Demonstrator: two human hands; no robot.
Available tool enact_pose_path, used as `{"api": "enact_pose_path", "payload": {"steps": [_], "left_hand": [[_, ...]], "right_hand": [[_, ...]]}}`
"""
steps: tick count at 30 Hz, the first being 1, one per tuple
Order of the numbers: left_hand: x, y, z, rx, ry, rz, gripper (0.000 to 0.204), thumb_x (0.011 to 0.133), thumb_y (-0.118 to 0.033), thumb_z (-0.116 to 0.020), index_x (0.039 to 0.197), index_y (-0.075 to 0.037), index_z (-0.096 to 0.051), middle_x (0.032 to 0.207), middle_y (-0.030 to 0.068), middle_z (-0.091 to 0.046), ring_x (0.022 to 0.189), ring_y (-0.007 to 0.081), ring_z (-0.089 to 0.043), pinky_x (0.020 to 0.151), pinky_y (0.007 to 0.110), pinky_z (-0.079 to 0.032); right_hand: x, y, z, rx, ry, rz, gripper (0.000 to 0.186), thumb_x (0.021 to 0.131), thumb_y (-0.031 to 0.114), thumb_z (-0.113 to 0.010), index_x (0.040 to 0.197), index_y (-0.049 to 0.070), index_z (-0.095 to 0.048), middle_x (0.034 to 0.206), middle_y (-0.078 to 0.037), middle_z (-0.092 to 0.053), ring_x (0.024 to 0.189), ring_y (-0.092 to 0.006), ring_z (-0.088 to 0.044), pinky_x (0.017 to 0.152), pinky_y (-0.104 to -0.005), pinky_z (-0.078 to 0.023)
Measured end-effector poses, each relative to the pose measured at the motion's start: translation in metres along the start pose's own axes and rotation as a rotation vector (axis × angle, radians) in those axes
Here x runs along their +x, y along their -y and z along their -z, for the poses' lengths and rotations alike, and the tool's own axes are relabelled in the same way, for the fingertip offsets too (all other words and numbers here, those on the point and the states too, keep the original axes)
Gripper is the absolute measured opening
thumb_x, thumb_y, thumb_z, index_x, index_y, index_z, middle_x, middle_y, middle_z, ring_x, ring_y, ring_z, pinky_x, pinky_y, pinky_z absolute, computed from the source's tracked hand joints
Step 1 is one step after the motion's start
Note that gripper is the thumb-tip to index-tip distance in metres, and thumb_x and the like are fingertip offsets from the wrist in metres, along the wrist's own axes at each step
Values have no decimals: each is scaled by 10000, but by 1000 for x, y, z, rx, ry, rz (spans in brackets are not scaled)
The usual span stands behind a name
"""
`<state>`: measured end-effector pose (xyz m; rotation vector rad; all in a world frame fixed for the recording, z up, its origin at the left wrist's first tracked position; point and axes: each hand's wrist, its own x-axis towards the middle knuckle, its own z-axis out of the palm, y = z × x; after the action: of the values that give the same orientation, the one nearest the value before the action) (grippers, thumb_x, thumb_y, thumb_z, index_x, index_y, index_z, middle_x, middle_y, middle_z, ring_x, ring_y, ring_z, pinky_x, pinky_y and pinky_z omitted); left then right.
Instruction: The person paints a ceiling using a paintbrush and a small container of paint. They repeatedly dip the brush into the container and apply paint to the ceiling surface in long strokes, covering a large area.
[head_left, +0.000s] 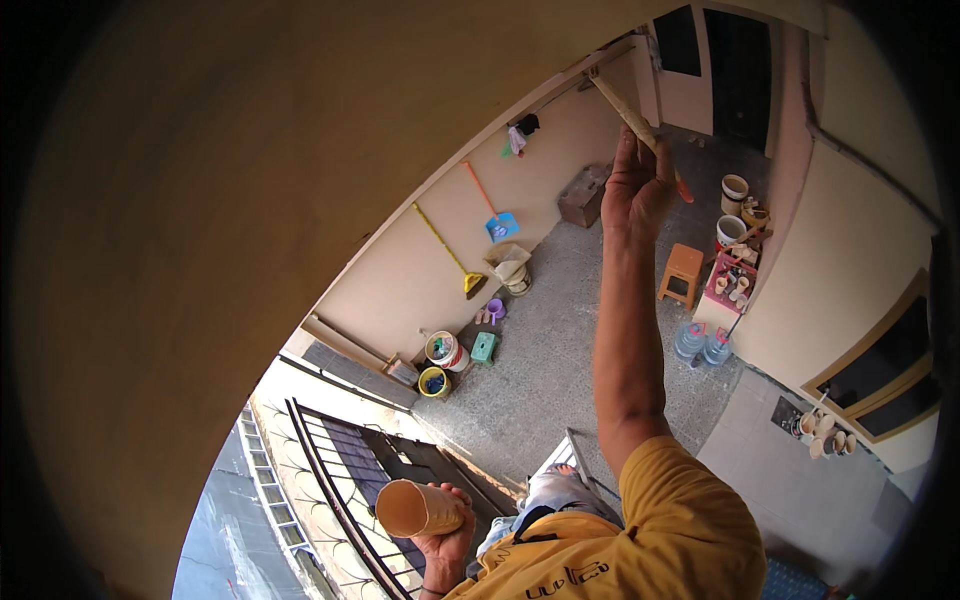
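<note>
My right hand (pixel 640 185) is raised high at the end of an outstretched arm, its fingers closed round a slim paintbrush (pixel 618 104). The brush is caked pale along its length, and an orange handle end shows below the hand. Its far tip is close to the upper edge of the wall, but I cannot tell whether it touches. Low in the view, my left hand (pixel 452 535) is wrapped round a tan, paint-stained cup (pixel 405 508), whose mouth faces up and to the left. What the cup contains is not clear.
A wide tan overhang (pixel 230 200) fills the upper left. My foot rests on a metal ladder (pixel 572 440) above the grey floor. Below are a wooden box (pixel 583 196), an orange stool (pixel 682 270), water jugs (pixel 690 342), paint buckets (pixel 733 190) and a yellow broom (pixel 474 284). A dark metal gate (pixel 350 490) stands lower left.
</note>
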<state>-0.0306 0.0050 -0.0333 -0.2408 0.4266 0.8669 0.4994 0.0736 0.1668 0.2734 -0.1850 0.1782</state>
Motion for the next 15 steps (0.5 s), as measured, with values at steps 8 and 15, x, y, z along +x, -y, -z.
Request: {"api": "enact_pose_path", "payload": {"steps": [8, 15], "left_hand": [[-2, -13, 7, -17, 25, -27, 392, 824, -382, -748, 1141, -152, -730, 1163, 110, -692, 1135, 311, -608, 894, 478, -569], [-10, 16, -18, 16, 19, -116, 435, 785, -365, -782, 1083, -51, -737, 1034, 173, -710, 1007, 333, -666, 946, 434, -568]], "right_hand": [[-4, 15, -27, -1112, 440, 773, 181, 948, 53, -712, 1098, -9, -631, 1142, -125, -709, 1072, -210, -701, 902, -318, -604], [-84, 10, -45, -1182, 965, 879, 182, 931, 27, -723, 1098, 51, -654, 1151, -173, -714, 1064, -299, -721, 846, -357, -612]]}}
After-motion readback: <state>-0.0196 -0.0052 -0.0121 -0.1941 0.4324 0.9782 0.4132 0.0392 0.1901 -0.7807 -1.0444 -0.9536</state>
